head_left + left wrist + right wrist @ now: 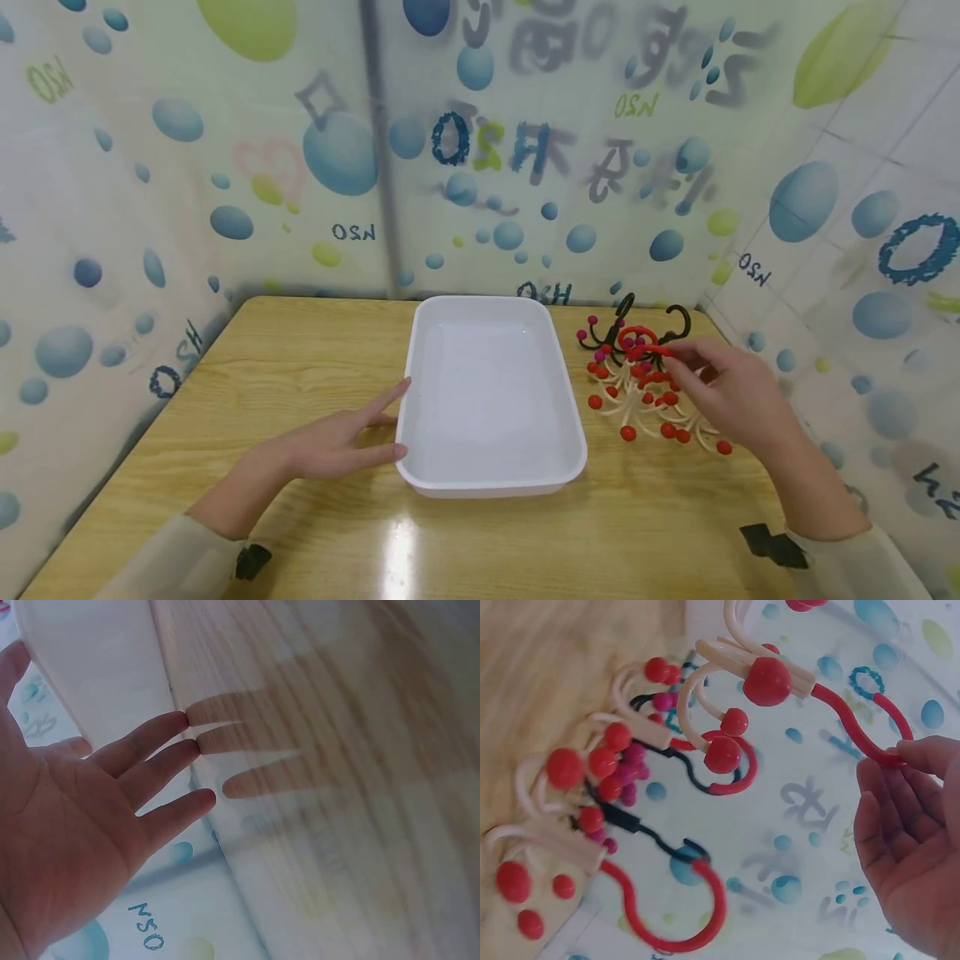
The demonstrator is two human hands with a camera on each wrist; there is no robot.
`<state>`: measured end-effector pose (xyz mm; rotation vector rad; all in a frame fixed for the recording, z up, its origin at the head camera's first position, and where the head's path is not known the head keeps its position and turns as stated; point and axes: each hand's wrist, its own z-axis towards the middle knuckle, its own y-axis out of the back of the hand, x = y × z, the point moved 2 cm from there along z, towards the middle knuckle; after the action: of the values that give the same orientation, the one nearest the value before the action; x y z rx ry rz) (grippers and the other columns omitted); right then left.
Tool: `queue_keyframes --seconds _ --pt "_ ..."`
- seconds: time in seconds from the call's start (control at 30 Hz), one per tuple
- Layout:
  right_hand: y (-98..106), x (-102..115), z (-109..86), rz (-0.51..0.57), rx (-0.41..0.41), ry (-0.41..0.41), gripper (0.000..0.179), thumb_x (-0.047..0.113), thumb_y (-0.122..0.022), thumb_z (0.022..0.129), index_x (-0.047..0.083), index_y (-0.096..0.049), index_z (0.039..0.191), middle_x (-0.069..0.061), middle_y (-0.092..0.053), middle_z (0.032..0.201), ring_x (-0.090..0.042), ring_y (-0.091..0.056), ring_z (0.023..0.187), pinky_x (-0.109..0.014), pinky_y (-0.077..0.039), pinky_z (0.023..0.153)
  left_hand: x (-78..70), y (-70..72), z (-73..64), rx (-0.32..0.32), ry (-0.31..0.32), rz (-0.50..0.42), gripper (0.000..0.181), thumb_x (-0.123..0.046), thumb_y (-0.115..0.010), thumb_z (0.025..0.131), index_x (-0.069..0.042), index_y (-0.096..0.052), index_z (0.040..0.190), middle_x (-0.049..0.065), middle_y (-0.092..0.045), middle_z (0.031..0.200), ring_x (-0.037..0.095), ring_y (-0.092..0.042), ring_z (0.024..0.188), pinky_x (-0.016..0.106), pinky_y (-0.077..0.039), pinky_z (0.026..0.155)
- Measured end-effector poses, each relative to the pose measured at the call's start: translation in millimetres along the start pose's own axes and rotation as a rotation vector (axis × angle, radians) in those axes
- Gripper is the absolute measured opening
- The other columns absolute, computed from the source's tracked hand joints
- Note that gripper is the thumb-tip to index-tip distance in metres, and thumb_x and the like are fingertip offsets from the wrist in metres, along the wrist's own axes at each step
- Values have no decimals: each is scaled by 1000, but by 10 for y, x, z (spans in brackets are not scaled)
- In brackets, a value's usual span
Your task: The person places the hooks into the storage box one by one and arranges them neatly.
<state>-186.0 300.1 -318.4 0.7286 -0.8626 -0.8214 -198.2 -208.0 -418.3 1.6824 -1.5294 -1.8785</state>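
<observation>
My right hand [738,400] pinches the red hook-shaped handle of a scalp massager [769,681] between thumb and fingertips. Its beige curved prongs end in red balls and hang clear of the others in the right wrist view. Below it on the table lie more beige massagers [562,844] with red handles, beside black massagers [622,817] with magenta balls. A white rectangular tray [491,486] stands in the middle, with nothing in it. With fingers spread and fairly straight, my left hand [330,442] touches the tray's left rim.
The wooden table [300,358] extends to both sides of the tray and in front of it. A patterned curtain [480,208] with blue and green drops hangs along its back edge, and similar covering lines both sides.
</observation>
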Motion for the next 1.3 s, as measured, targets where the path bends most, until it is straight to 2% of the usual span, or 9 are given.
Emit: queue_keyframes --seconds 0.17,0.3,0.6,0.73,0.87,1.07,1.3 --pt "-20 250 274 38 12 -26 19 19 -74 106 7 -79 120 -8 -80 100 -15 -62 76 -22 -52 63 10 11 6 4 19 -6 95 -62 -61 107 -36 -4 178 17 -61 160 49 -48 155 74 -34 125" --pt "-129 452 557 82 50 -70 25 26 -71 108 8 -78 124 -10 -80 104 -23 -65 82 -23 -54 66 36 8 13 6 25 -10 94 -63 -61 107 -37 -4 178 17 -61 160 49 -47 155 74 -35 125" --pt "-674 779 1207 220 180 -117 28 27 -68 110 9 -75 130 -12 -80 114 -29 -71 103 -32 -59 77 45 1 -7 -4 32 -3 94 -64 -62 106 -39 -6 178 18 -61 160 49 -48 155 73 -35 125" --pt "-959 837 1417 264 226 -148 27 27 -68 111 10 -76 130 -11 -79 115 -30 -70 102 -37 -61 84 32 3 -17 -10 36 8 94 -65 -62 106 -40 -7 178 17 -62 159 48 -49 154 72 -36 125" --pt "-1202 884 1550 286 245 -179 26 25 -67 111 9 -75 129 -11 -77 115 -30 -68 102 -39 -62 87 23 9 -19 -13 33 12 94 -65 -62 106 -39 -8 178 17 -63 158 48 -51 153 72 -37 125" --pt "-1497 926 1642 333 276 -270 24 24 -68 111 10 -75 130 -10 -77 120 -30 -68 106 -40 -64 93 24 13 -7 -8 34 7 94 -66 -62 105 -39 -9 178 16 -62 159 48 -51 154 72 -37 125" --pt "-1755 899 1661 363 250 -318 23 24 -68 111 13 -75 130 -8 -75 119 -29 -67 105 -36 -64 88 29 -12 12 -7 29 -4 94 -65 -62 105 -38 -8 178 17 -62 159 48 -49 155 73 -35 126"
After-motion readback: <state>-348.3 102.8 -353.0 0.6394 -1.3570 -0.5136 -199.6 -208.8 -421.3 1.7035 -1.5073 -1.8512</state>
